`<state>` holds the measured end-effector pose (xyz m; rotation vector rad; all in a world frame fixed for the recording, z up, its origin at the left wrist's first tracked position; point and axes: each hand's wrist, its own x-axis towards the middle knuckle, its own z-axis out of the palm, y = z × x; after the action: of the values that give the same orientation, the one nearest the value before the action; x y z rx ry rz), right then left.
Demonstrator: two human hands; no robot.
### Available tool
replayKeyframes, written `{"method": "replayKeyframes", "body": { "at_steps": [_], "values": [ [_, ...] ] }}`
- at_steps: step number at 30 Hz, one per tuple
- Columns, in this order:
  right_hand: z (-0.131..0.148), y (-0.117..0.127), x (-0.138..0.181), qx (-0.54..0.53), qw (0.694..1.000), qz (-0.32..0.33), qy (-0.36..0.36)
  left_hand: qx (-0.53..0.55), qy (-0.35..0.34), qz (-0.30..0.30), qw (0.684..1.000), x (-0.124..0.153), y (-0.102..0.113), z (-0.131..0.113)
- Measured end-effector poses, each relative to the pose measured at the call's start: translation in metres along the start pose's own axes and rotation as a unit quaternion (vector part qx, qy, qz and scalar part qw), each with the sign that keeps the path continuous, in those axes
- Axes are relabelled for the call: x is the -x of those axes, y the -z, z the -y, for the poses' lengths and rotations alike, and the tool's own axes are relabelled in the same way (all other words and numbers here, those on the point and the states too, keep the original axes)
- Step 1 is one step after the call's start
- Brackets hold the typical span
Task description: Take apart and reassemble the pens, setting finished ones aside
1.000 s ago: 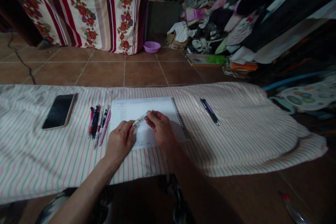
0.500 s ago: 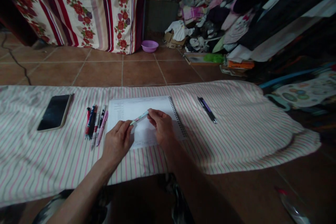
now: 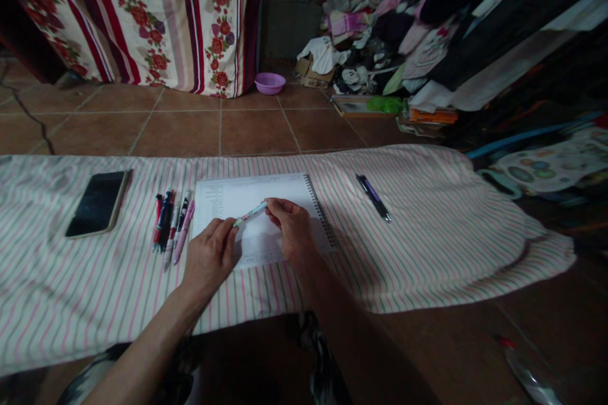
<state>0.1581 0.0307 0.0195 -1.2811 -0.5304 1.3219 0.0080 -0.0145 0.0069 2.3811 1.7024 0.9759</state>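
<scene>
Between my two hands is a slim pen (image 3: pixel 250 213) with a pale, flowery pattern, slanting up to the right. My left hand (image 3: pixel 211 253) pinches its lower end, and my right hand (image 3: pixel 291 223) pinches the upper end; both tips are hidden by fingers. Beneath them lies a spiral notebook (image 3: pixel 256 186), open at a white page with a printed column at its left and the wire binding on the right. Several pens (image 3: pixel 171 228), red, dark, white and pink, lie side by side left of the notebook. A black and purple pen (image 3: pixel 373 197) rests on the cloth to its right.
A phone (image 3: pixel 97 204) with a dark screen lies at the left on the striped cloth (image 3: pixel 437 234). Beyond it, on the tiled floor, are a purple basin (image 3: pixel 270 83), a floral curtain (image 3: pixel 166 19) and a heap of clothes (image 3: pixel 375 31). A clear bottle (image 3: pixel 529 373) is at the lower right.
Both hands keep their pinch on the flowery pen, which has barely moved. The whole view has shifted very slightly; the other things lie as before.
</scene>
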Motion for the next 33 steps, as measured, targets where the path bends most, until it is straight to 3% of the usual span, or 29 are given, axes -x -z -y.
{"method": "replayKeyframes", "body": {
  "at_steps": [14,25,33],
  "values": [
    [0.0014,-0.0024,0.0036,-0.003,1.0,0.007,-0.01,-0.052,0.008,-0.002,0.999,-0.001,0.0013,0.0028],
    [-0.002,-0.0018,0.0039,-0.08,0.994,0.037,-0.066,-0.055,0.014,-0.003,0.998,-0.0023,0.0017,0.0077],
    [-0.0043,-0.0005,0.0022,-0.082,0.995,0.029,-0.055,-0.071,0.011,0.002,0.997,-0.0029,0.0004,0.0063]
  ]
}}
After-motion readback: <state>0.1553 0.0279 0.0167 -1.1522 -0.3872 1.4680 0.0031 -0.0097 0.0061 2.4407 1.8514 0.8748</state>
